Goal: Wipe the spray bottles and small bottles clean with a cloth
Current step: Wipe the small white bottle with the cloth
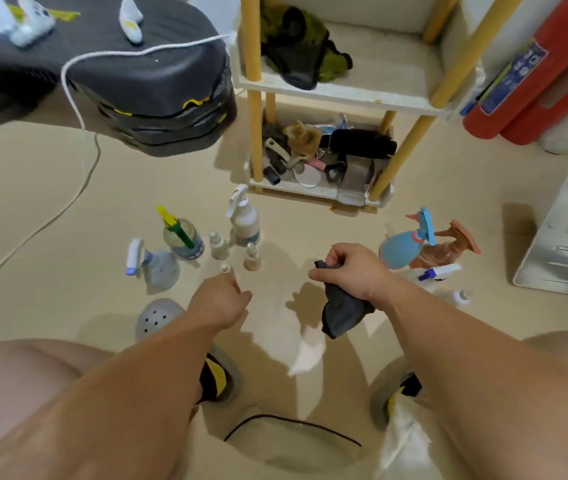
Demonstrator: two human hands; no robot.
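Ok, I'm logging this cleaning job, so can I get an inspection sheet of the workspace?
Surface: beige floor.
Job's things: spray bottles and small bottles standing left; blue spray bottle and brown spray bottle right; dark cloth.
Clutter: grey clog.
Hands: right hand grips the cloth; left hand at a tiny bottle, grip unclear.
Cables: white cord across floor; black cable near feet.
Surroundings: shelf rack, red extinguishers, metal panel.

Far centre: shelf rack w/ yellow posts (345, 94), dark green-black rag (300, 50) on the upper tier, misc clutter (327, 150) on the bottom one. Far R, two red fire extinguishers (535, 71). Far L, stacked dark grey cases (151, 91), white cord (67, 85) draped over. R edge: slotted metal panel (566, 230). Near L, grey perforated clog (158, 317).
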